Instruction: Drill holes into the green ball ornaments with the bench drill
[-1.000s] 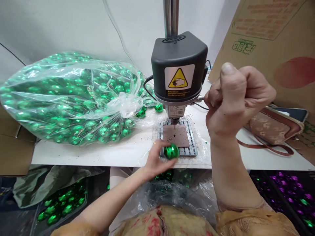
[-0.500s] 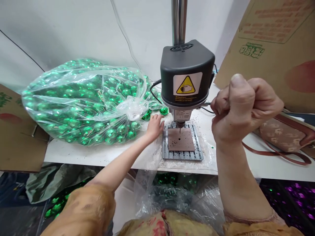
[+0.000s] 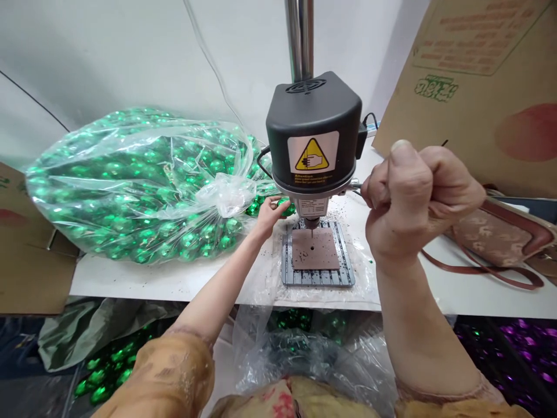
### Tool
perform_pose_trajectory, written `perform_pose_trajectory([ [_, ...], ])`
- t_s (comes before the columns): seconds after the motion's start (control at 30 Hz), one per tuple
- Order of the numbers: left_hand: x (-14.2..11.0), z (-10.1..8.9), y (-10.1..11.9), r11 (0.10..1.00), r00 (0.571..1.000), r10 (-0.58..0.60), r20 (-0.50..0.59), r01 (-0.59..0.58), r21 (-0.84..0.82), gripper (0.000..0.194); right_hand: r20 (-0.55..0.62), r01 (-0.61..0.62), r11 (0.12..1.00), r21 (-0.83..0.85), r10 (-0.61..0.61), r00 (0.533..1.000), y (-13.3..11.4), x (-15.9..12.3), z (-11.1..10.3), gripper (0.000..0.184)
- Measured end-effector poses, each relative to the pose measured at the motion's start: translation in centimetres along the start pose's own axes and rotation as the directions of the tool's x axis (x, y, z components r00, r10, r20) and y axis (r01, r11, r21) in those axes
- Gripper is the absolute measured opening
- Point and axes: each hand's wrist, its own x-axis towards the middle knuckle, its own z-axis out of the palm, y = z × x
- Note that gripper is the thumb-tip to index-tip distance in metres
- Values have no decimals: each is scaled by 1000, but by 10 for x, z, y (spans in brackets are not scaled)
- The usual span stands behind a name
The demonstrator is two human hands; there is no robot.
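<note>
My left hand (image 3: 266, 215) reaches to the mouth of a big clear bag of green shiny balls (image 3: 130, 186), fingers curled around a loose green ball (image 3: 285, 206) beside the drill. My right hand (image 3: 420, 194) is a closed fist around the thin feed lever (image 3: 355, 186) of a small bench drill press (image 3: 314, 139). The bit hangs just above a brown pad (image 3: 315, 248) on the grey ribbed base plate (image 3: 317, 277). Nothing lies on the pad.
A white table (image 3: 183, 278) holds the drill and bag. A patterned handbag (image 3: 491, 232) and a leaning cardboard box (image 3: 478, 87) stand at the right. Bags of green balls (image 3: 108, 366) and purple balls (image 3: 522, 348) sit below the table.
My left hand dropped the green ball it held at the table's front edge, then reached back to the bag's mouth and closed on another loose ball. My right fist stayed on the lever.
</note>
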Motion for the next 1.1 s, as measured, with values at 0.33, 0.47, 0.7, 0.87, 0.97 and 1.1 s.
perform_pose_trajectory([
  [0.33, -78, 4, -6, 995, 963, 29, 267, -2, -98, 66, 42, 14, 999, 44, -16, 999, 3, 1, -2, 47],
  [0.47, -84, 8, -8, 1000, 936, 27, 350, -22, -19, 66, 40, 10, 1000, -22, -9, 999, 6, 0, -4, 49],
  [0.7, -88, 13, -15, 996, 945, 66, 321, -84, 42, 71, 41, 9, 996, -84, -6, 999, 6, -3, -5, 50],
  [0.87, -95, 19, -20, 995, 959, 71, 274, -87, 48, 68, 16, -29, 995, -94, 31, 999, 7, -3, -6, 52],
  [0.97, -98, 20, -18, 990, 967, 69, 244, -97, 107, 65, 24, -41, 994, -97, 43, 999, 7, -3, -6, 52],
  [1.1, -102, 23, -16, 976, 960, 103, 261, -148, 158, 64, 40, -25, 996, -89, 29, 999, 6, -2, -5, 50],
])
